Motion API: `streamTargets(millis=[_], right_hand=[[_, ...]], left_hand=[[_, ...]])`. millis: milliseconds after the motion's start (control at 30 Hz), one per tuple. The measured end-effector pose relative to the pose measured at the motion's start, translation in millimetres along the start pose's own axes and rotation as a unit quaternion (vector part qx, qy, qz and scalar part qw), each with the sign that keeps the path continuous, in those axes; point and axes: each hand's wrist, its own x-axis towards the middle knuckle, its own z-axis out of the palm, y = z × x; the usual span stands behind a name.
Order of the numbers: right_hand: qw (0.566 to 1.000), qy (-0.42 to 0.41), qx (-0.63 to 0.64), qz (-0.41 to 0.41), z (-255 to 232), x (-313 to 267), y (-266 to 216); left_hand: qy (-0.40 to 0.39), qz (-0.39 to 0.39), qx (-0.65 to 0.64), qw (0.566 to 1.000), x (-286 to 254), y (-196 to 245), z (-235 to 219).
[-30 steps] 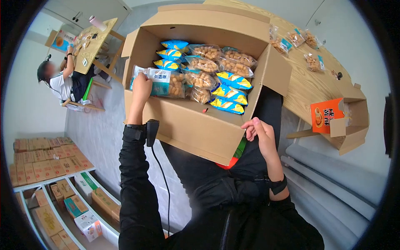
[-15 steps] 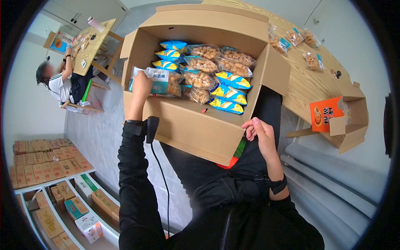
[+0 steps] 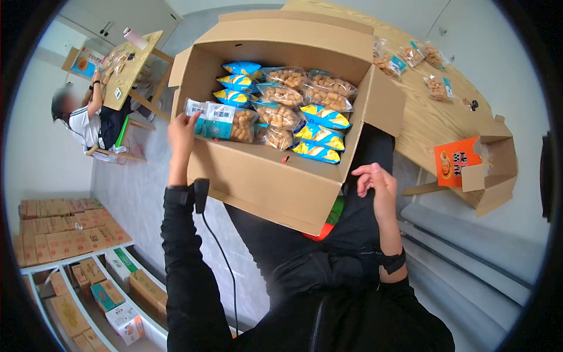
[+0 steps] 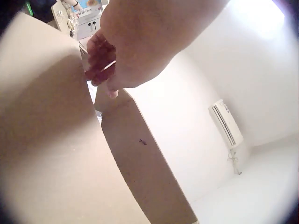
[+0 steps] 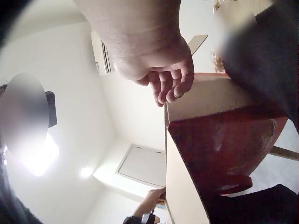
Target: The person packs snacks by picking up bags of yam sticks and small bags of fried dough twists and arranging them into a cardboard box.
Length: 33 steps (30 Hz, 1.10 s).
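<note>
Fingers [image 4: 100, 53] of the left hand [image 3: 180, 136] loosely bent and relaxed, close by the near corner of a clear packet [image 3: 226, 123]; cannot tell whether quite touching it. Packet of thin, shiny film, near left inside the open cardboard carton [image 3: 264, 185], with knobbly tan pieces at one end and two white-and-teal label panels side by side, dark Chinese characters on both, too small to read for certain. Behind and beside it, plump, crinkled clear bags [image 3: 280, 95] of the same tan pieces, between two short columns of pillow-shaped, glossy blue-and-yellow packs [image 3: 319, 136]. Smooth brown carton walls, flaps folded outward. Off the near right corner, the right hand [image 3: 377, 186], fingers curled inward loosely around nothing. Beyond, a pale wood-grain table [image 3: 431, 114] with more clear bags [image 3: 437, 88], teal on their labels, and an open orange box [image 3: 456, 161] with large dark Chinese characters and a food picture. Far left, stacked brown cartons [image 3: 70, 229] with reddish print, and a seated person [image 3: 85, 120] in white at another wooden table [image 3: 138, 56].
</note>
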Motion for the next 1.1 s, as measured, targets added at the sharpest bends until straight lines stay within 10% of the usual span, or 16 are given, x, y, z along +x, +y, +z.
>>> streamTargets(millis=[267, 667, 1100], right_hand=[[0.983, 0.172, 0.024, -0.065, -68, 63, -17], [0.955, 0.108, -0.275, 0.031, -173, 258, 66], [0.992, 0.0, 0.099, 0.083, -159, 338, 53]], left_hand=[[0.076, 0.107, -0.076, 0.989, -58, -2, -24], [0.149, 0.035, -0.104, 0.983, -136, -10, -20], [0.126, -0.083, -0.013, 0.988, -208, -36, -38]])
